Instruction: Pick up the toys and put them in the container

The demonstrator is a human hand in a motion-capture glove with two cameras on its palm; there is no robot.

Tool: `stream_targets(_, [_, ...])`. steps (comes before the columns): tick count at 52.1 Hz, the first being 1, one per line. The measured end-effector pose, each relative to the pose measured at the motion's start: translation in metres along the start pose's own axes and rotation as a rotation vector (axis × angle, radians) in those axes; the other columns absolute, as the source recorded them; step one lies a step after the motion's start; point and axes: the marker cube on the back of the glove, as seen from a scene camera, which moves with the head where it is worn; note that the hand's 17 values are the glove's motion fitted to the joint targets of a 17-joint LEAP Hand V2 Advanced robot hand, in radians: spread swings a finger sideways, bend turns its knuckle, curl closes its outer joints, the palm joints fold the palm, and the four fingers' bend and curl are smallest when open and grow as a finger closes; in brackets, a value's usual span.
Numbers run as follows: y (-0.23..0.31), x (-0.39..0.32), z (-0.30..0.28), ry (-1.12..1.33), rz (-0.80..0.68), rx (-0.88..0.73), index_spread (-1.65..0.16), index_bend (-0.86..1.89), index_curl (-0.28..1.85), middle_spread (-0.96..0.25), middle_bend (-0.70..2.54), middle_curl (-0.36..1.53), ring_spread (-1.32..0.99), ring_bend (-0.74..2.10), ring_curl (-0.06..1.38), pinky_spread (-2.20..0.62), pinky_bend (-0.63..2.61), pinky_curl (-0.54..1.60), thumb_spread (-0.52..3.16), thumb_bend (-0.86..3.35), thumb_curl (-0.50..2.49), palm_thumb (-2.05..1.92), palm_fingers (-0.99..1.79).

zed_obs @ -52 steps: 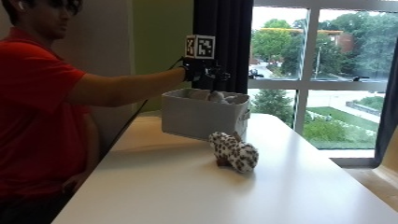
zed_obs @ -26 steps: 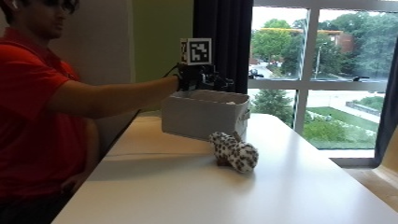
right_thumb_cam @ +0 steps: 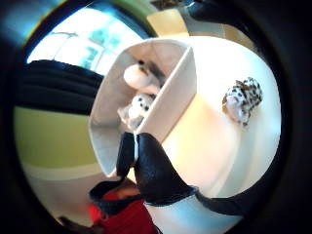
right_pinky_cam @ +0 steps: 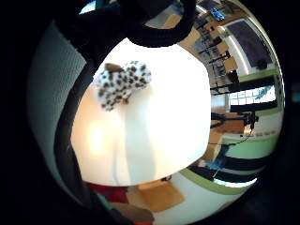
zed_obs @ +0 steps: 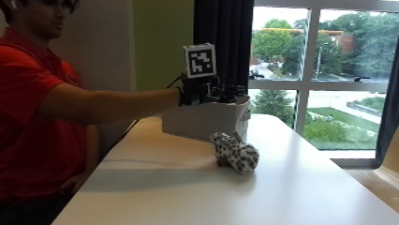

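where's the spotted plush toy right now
In the outside view the spotted plush toy lies on the white table, just in front of the container and apart from it, below the gloved right hand.

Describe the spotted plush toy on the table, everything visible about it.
The spotted plush toy is a soft, fuzzy animal, white with dark leopard-like spots and a small brown patch at one end. It lies on the white table, in front of the container and apart from it. Nothing touches it but the tabletop; the gloved right hand is above the container, away from the toy.
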Motion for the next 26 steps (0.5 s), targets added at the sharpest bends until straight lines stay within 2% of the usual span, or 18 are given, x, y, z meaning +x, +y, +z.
stream_targets(3, [0.000, 0.008, 0.005, -0.014, -0.034, 0.022, -0.37, 0.19, 0.44, -0.09, 0.17, 0.39, -0.03, 0.17, 0.22, 0.08, 0.67, 0.29, 1.01, -0.08, 0.22, -0.11, -0.06])
stream_targets(8, [-0.006, 0.025, 0.016, -0.010, 0.029, 0.019, -0.38, 0.22, 0.44, -0.09, 0.16, 0.37, -0.03, 0.17, 0.22, 0.09, 0.66, 0.30, 1.01, -0.08, 0.21, -0.10, -0.04])
stream_targets(17, [-0.012, 0.048, 0.038, 0.082, 0.024, -0.026, -0.39, 0.25, 0.45, -0.10, 0.18, 0.36, -0.06, 0.20, 0.23, 0.08, 0.63, 0.30, 1.04, -0.06, 0.22, -0.07, 0.02])
stream_targets(22, [-0.021, 0.057, 0.056, 0.113, 0.146, -0.069, -0.40, 0.26, 0.45, -0.11, 0.18, 0.35, -0.07, 0.20, 0.23, 0.08, 0.63, 0.30, 1.06, -0.05, 0.22, -0.06, 0.04])
stream_targets(26, [-0.025, 0.052, 0.069, 0.039, 0.147, -0.092, -0.40, 0.27, 0.45, -0.11, 0.17, 0.35, -0.08, 0.19, 0.24, 0.08, 0.64, 0.31, 1.07, -0.06, 0.22, -0.06, 0.03])
